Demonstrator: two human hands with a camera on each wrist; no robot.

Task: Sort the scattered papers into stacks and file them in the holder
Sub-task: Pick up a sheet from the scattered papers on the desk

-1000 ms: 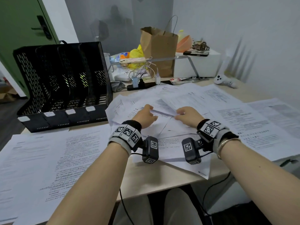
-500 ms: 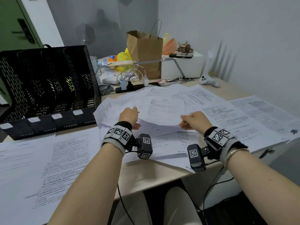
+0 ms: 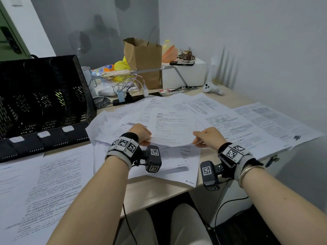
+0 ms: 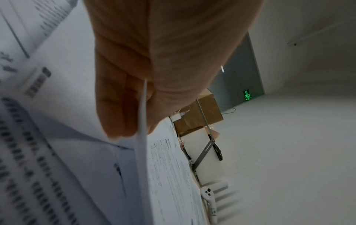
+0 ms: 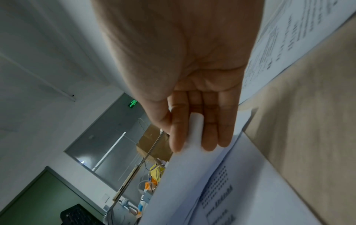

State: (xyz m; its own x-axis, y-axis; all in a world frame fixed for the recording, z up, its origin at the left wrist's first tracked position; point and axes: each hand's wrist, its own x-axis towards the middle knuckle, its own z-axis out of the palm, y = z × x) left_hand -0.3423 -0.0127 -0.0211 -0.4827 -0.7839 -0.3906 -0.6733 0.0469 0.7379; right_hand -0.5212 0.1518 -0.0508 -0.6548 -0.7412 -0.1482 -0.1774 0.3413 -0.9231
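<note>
Sheet [image 3: 172,128] lifted higher | holder [image 3: 42,103] left | paper bag [image 3: 144,61] behind

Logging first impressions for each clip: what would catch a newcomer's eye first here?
Probably the two hands at the centre: the left hand and right hand pinch the near edge of one lifted sheet above the scattered papers that cover much of the desk. Next, the big black file holder at far left, its slots apparently empty, and the brown paper bag amid the clutter at the back.
</note>
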